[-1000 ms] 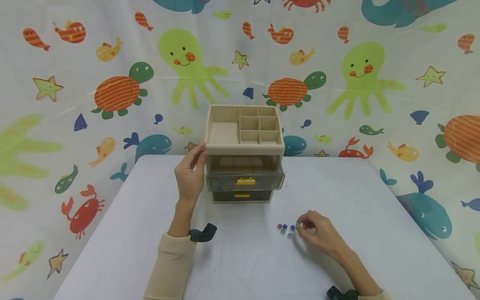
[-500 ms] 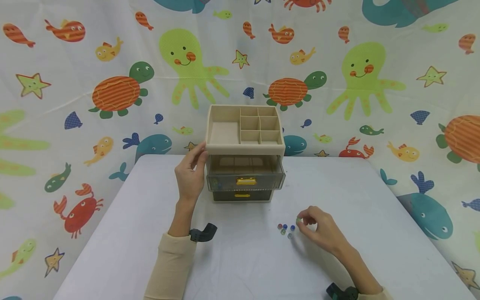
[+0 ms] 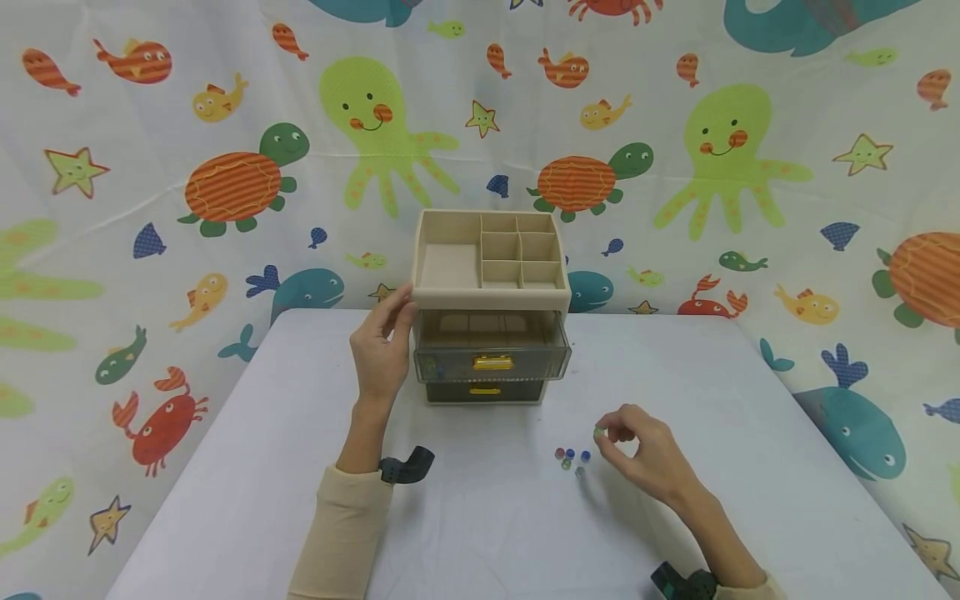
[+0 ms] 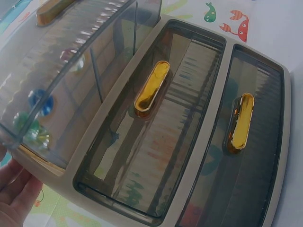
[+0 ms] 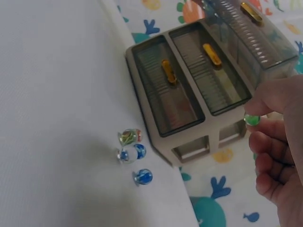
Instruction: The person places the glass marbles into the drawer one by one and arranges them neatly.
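Hands (image 3: pixel 648 454), pinched marble (image 5: pixel 252 120), drawer (image 3: pixel 536 367) (jutting), loose marbles (image 5: pixel 143 176)

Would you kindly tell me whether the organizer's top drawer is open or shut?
Open: the top drawer juts forward from the organizer in the head view, past the bottom drawer's front.

Organizer (image 3: pixel 491 299): one. Drawers (image 4: pixel 161 146): three, one pulled out, two closed. Gold handles (image 4: pixel 243 122): three, one per drawer. Top compartments (image 3: pixel 450 268): seven, one large plus six small. Loose marbles (image 3: pixel 570 453) on table (image 3: pixel 465 500): five, two blue. Held green marble (image 5: pixel 252 120): one. Drawer marbles (image 4: pixel 41 102): at least four visible. Left hand (image 3: pixel 380 350): one. Right hand (image 3: pixel 645 454): one. Wrist cameras (image 3: pixel 405 467): two.
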